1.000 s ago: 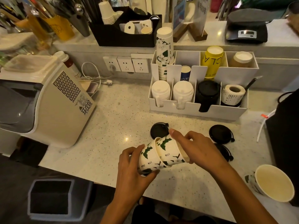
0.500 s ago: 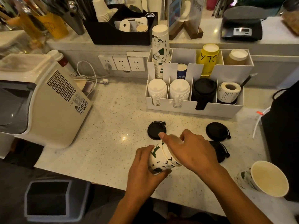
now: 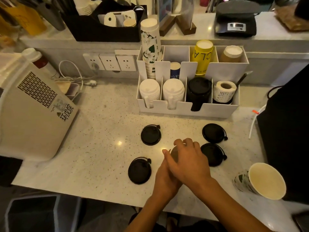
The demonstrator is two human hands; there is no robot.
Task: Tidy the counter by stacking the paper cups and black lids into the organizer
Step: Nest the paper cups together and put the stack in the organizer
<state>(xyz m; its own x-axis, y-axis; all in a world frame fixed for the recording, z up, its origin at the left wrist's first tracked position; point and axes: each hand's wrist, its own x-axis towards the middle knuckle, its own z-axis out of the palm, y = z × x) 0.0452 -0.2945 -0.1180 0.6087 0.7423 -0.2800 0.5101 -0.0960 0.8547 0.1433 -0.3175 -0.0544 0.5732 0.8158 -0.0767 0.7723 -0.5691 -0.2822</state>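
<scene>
Both hands are meeting over the near middle of the worktop (image 3: 100,114). The right hand (image 3: 189,161) is lying over the left hand (image 3: 164,178), its fingers (image 3: 179,142) curling around a paper cup (image 3: 174,154) that is almost hidden; how the left fingers lie I cannot tell. Four black lids (image 3: 151,135) are lying flat around the hands, one (image 3: 213,154) just beside the right hand. Another cup (image 3: 260,181) is lying tilted near the right front edge. The organizer (image 3: 189,111) is standing at the back, with bare worktop before it.
</scene>
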